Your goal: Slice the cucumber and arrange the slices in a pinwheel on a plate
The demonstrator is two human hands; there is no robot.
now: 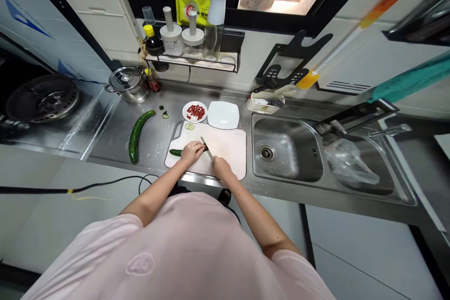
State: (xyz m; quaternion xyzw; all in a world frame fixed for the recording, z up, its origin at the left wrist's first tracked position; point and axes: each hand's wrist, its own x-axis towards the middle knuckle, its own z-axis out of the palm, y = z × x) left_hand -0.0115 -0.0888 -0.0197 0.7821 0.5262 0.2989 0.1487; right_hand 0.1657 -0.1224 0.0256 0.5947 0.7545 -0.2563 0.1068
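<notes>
A white cutting board (228, 150) lies on the steel counter. On it my left hand (192, 153) is closed over a dark green cucumber (175, 152), whose left end sticks out past the fingers. My right hand (222, 168) grips the handle of a knife (208, 149). The blade slants up and left from that hand and meets the cucumber's right end beside my left fingertips. Two pale cucumber slices (190, 126) rest near the board's top left corner. Another whole cucumber (138, 136) lies on the counter left of the board.
Behind the board stand a plate of chopped red pieces (195, 112) and a white square plate (223, 115). Cucumber scraps (165, 115) lie near a lidded steel pot (130, 85). A sink (286, 150) is at the right, a pan (42, 98) far left, a jar rack (197, 62) above.
</notes>
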